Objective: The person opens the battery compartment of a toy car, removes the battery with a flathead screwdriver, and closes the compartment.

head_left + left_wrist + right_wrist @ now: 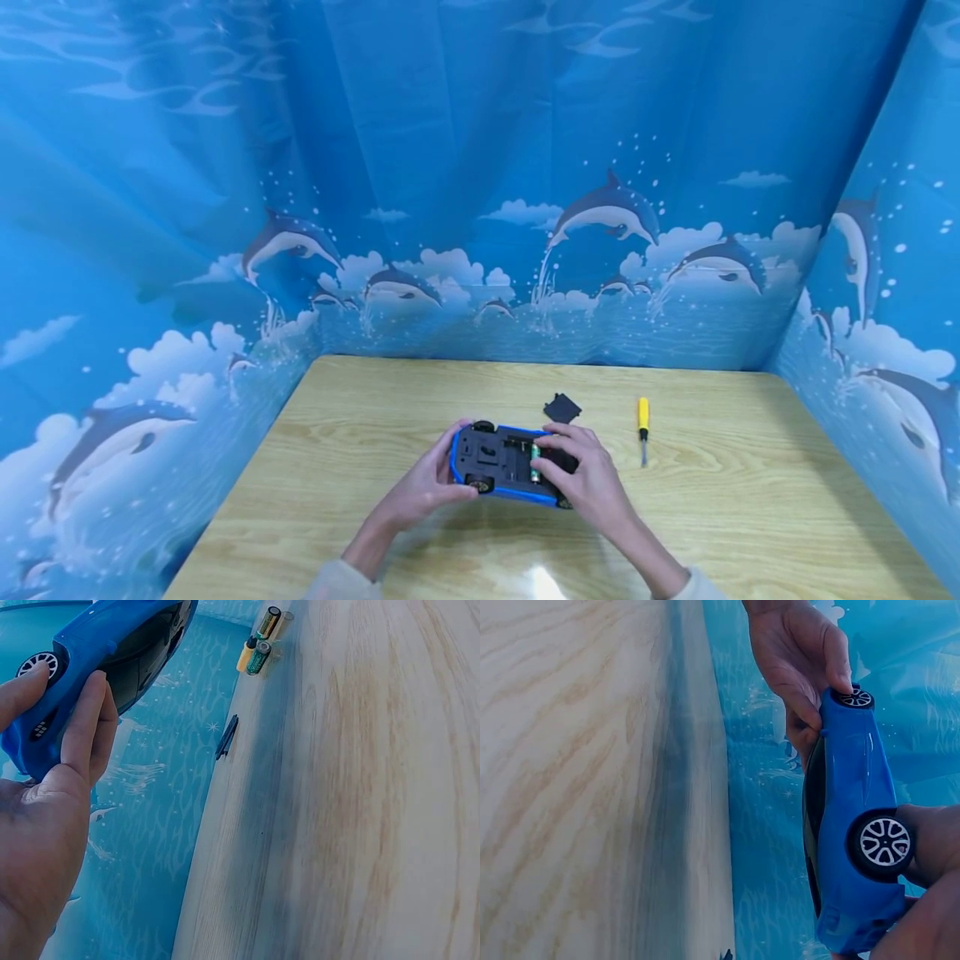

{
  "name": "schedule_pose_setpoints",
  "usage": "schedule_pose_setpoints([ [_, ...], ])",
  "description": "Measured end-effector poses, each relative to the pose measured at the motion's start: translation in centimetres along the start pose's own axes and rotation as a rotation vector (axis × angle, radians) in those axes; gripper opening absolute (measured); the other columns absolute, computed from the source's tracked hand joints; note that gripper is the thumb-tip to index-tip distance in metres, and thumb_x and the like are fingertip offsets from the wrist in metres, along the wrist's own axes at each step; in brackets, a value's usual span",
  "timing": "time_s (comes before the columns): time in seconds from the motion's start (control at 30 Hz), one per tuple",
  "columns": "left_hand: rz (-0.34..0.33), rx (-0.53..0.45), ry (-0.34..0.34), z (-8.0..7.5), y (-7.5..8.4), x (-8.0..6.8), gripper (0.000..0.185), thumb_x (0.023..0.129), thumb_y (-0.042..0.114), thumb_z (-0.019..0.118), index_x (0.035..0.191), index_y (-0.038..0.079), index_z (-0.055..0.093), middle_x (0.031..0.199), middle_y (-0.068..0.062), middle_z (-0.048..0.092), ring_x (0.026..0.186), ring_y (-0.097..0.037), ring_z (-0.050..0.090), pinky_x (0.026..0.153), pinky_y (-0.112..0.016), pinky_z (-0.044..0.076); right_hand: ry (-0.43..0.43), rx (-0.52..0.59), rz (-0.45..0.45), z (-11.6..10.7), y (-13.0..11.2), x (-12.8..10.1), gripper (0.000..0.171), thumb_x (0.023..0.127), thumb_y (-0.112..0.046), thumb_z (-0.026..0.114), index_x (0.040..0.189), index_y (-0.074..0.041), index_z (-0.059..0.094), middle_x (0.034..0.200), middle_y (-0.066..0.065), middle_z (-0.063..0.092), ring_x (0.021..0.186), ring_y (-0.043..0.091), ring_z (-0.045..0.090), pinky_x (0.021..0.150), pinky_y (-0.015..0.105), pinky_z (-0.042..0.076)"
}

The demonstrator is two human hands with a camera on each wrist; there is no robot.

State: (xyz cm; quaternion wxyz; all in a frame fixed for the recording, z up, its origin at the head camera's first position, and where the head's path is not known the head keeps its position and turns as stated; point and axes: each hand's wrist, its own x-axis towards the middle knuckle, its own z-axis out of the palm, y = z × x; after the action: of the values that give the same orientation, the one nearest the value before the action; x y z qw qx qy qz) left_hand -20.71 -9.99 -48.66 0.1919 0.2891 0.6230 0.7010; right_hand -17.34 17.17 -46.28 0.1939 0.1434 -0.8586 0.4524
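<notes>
Now both hands hold the upturned toy car (504,462): left hand (427,483) grips its end, right hand (581,475) fingers curl over the battery (536,463).

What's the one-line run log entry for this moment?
left hand: grips upturned blue plastic toy car | right hand: fingers at battery bay | black cover, yellow-handled screwdriver: on wooden table
</notes>
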Motion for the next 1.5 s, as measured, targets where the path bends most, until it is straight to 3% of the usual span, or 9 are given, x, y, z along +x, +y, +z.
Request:
schedule_pose_setpoints([
  [0.23,0.002,-0.003,-0.013,-0.1,-0.1,0.0,0.103,0.085,-0.007,0.069,0.164,-0.001,0.003,0.165,-0.031,0.017,0.143,-0.041,0.042,0.112,-0.039,0.047,0.046,0.085,0.007,0.2,0.4,-0.1,0.024,0.081,-0.008,0.087,0.102,-0.013,0.078,0.127,0.004,0.071,0.127,0.03,0.057,0.112,0.054,0.042],
  [0.33,-0.005,0.007,-0.008,-0.1,-0.1,0.0,0.102,0.086,-0.006,0.069,0.164,-0.001,0.003,0.165,-0.03,0.017,0.144,-0.041,0.04,0.113,-0.037,0.046,0.07,0.092,0.0,0.2,0.4,-0.1,0.021,0.082,-0.008,0.086,0.1,-0.015,0.078,0.121,0.0,0.073,0.127,0.03,0.058,0.113,0.045,0.043],
  [0.57,-0.021,0.014,0.004,-0.1,0.0,0.0,0.103,0.084,-0.006,0.07,0.164,0.002,0.006,0.165,-0.029,0.019,0.144,-0.042,0.039,0.113,-0.037,0.046,0.102,0.125,-0.022,0.0,0.0,0.0,0.021,0.081,-0.005,0.086,0.097,-0.017,0.079,0.099,-0.008,0.074,0.104,0.017,0.066,0.097,0.019,0.052],
  [0.73,-0.034,0.014,0.002,-0.1,0.1,0.1,0.103,0.084,-0.007,0.069,0.164,0.001,0.005,0.166,-0.028,0.019,0.145,-0.042,0.038,0.113,-0.037,0.047,0.043,0.167,0.026,-0.2,-0.4,0.0,0.026,0.081,-0.009,0.087,0.106,-0.015,0.078,0.095,-0.014,0.074,0.094,0.01,0.067,0.094,0.024,0.054],
  [0.9,-0.036,0.013,0.001,-0.1,0.1,0.1,0.103,0.084,-0.008,0.069,0.164,0.002,0.006,0.165,-0.029,0.02,0.144,-0.042,0.04,0.112,-0.037,0.047,0.0,0.098,0.041,-0.2,-0.8,-0.2,0.026,0.081,-0.01,0.088,0.106,-0.014,0.081,0.095,-0.014,0.069,0.095,0.009,0.063,0.091,0.033,0.056],
  [1.33,-0.029,0.008,0.016,-0.1,0.1,0.0,0.103,0.083,-0.011,0.068,0.164,0.0,0.005,0.167,-0.029,0.015,0.147,-0.044,0.034,0.114,-0.035,0.045,0.039,-0.017,-0.171,0.0,-0.6,-0.5,0.022,0.075,-0.007,0.09,0.092,-0.018,0.081,0.093,-0.015,0.067,0.095,0.011,0.059,0.083,0.037,0.053],
  [1.5,-0.046,0.01,0.041,-0.2,0.2,-0.1,0.106,0.083,-0.008,0.07,0.165,0.005,0.004,0.168,-0.027,0.013,0.148,-0.044,0.032,0.113,-0.035,0.045,0.131,0.06,-0.191,-0.2,-0.8,-0.5,0.021,0.076,-0.001,0.088,0.093,-0.012,0.081,0.092,-0.009,0.069,0.094,0.013,0.06,0.087,0.028,0.05],
])
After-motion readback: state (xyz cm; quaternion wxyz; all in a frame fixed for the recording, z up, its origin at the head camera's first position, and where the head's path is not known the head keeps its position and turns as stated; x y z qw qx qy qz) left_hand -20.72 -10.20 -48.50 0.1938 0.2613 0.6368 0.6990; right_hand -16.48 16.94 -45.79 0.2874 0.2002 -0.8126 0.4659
